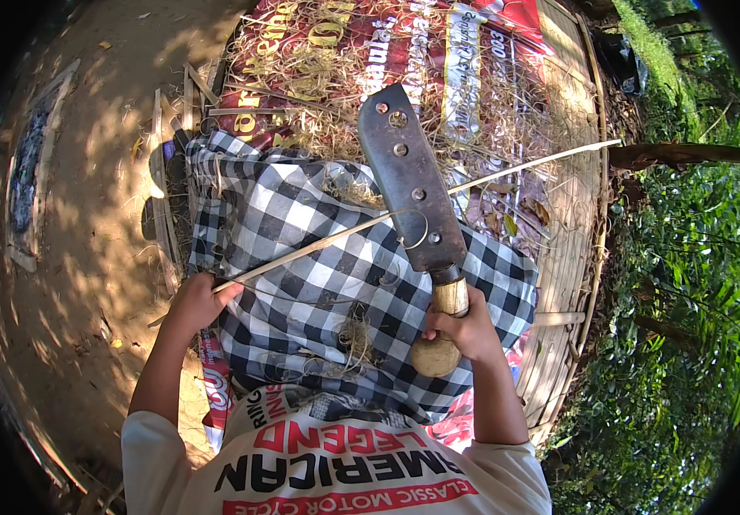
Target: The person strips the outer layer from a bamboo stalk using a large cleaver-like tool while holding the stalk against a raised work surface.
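Note:
My right hand (464,330) is closed round the pale wooden handle of a broad cleaver-like knife (413,180). Its dark blade has a row of holes or rivets and points away from me, up over the cloth. My left hand (202,300) pinches the near end of a long thin bamboo strip (310,249). From there the strip slants up to the right, passes behind the blade and ends near the platform's right edge. A thin curled shaving (425,230) shows against the lower blade. A black-and-white checked cloth (292,215) lies over my lap beneath both hands.
Dry shavings (318,120) litter a red printed banner (413,39) ahead of me. A slatted bamboo platform (571,249) runs along the right, with green plants (679,275) beyond it. Bare earth (99,172) lies to the left, with a wood-framed patch (35,172) on it.

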The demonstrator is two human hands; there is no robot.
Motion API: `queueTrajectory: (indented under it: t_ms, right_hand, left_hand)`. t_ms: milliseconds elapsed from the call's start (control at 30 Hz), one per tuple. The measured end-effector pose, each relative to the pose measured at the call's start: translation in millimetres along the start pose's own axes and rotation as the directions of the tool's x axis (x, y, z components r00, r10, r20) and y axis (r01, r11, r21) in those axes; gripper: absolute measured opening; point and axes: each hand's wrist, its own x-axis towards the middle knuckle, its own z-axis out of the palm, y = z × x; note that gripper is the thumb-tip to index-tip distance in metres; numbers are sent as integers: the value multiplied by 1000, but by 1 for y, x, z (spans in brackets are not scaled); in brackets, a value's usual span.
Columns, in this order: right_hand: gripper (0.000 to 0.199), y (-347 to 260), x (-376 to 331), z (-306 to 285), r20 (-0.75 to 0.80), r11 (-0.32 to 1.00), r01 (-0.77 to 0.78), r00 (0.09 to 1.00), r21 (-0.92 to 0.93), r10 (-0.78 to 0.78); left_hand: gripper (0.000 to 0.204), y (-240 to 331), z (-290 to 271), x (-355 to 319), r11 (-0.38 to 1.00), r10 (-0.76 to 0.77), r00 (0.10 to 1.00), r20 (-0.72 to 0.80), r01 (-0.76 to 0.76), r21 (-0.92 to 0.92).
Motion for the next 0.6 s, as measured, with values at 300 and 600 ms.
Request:
queueTrajectory:
  t_ms: [300, 600]
  right_hand:
    - [24, 15, 1, 20, 11, 1000, 11, 1000, 24, -11]
    - [19, 3, 5, 4, -179, 981, 120, 980, 154, -92]
  left_hand:
    - [71, 20, -6, -3, 999, -50, 999, -6, 49, -10]
    - [70, 10, 8, -2, 995, -56, 998, -24, 53, -82]
